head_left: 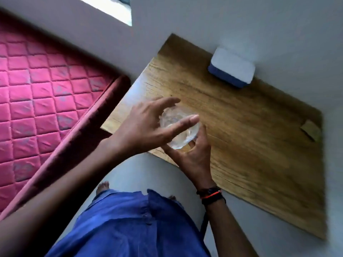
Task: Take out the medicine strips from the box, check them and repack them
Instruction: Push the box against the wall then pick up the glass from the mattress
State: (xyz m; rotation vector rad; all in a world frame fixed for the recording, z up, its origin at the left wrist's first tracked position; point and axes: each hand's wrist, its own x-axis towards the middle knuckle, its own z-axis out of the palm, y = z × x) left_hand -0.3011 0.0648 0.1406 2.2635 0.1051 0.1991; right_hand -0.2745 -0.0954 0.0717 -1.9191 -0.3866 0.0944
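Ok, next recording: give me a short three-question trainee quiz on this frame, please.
1. True or false: the blue rectangular box with a white lid sits at the near edge of the wooden table.
2. Which hand holds the clear round plastic container from beneath? A) left hand B) right hand C) neither
3. Fill in: left of the table lies a pink quilted ____.
Key: 1 false, it stands by the wall; 2 B, the right hand, while the left hand spreads above; 3 mattress.
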